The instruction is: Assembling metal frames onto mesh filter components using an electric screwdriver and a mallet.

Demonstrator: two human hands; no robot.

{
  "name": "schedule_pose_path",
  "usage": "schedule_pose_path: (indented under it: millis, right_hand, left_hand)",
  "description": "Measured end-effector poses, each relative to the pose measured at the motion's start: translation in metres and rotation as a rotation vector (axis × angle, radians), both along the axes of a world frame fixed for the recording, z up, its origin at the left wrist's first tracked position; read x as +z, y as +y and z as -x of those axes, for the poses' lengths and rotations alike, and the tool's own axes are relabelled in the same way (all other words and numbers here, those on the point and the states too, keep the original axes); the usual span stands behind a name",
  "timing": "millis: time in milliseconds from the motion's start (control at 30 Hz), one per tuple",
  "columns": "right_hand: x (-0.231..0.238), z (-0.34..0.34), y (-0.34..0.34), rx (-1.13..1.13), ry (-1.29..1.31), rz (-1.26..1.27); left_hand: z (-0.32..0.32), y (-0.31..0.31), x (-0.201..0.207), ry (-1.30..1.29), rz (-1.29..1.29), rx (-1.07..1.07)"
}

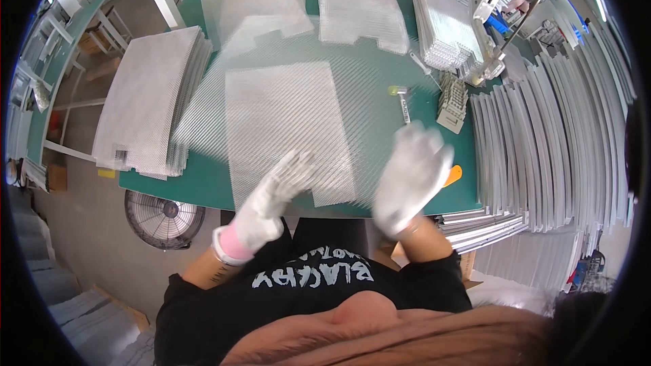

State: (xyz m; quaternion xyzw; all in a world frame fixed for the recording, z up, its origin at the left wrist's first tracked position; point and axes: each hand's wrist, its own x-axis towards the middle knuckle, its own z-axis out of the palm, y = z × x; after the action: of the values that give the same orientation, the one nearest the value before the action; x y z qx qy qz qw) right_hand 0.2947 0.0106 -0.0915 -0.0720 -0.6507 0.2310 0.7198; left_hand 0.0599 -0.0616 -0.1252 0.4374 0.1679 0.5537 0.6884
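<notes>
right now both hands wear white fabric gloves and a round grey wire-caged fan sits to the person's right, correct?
Wrong side: the head view shows the round grey wire-caged fan to the person's left. The left hand and right hand do wear white fabric gloves.

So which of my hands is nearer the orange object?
Right. The right hand is just left of the orange object; the left hand is much farther left.

The right grip [413,179] is blurred, its fingers [419,141] smeared together.
</notes>
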Motion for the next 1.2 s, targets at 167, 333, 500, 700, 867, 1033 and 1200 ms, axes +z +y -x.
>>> schedule_pose_path:
  millis: [167, 333, 500, 700, 867, 1033, 1200]
  right_hand:
    - [-0.017, 0.032, -0.061, -0.253, -0.488, 0.084]
    - [-0.010, 0.037, -0.084, -0.042, 0.122, 0.798]
    - [-0.014, 0.027, -0.080, 0.351, -0.198, 1.207]
    - [-0.019, 0.044, -0.091, 0.341, -0.230, 1.147]
    - [-0.023, 0.045, -0.091, 0.271, -0.427, 1.073]
    - [-0.027, 0.046, -0.094, 0.422, -0.339, 1.076]
    - [-0.030, 0.047, -0.101, 0.450, -0.326, 0.974]
  left_hand:
    - [-0.016, -0.018, 0.050, -0.234, 0.169, 0.240]
    - [0.021, -0.029, 0.040, 0.001, 0.232, 0.281]
    - [0.027, -0.039, 0.034, 0.067, 0.280, 0.248]
    - [0.039, -0.047, 0.025, 0.027, 0.163, 0.301]
    - [0.044, -0.050, 0.016, 0.062, 0.203, 0.281]
    - [0.052, -0.051, 0.016, 0.103, 0.159, 0.261]
    - [0.059, -0.050, 0.026, 0.002, 0.222, 0.319]
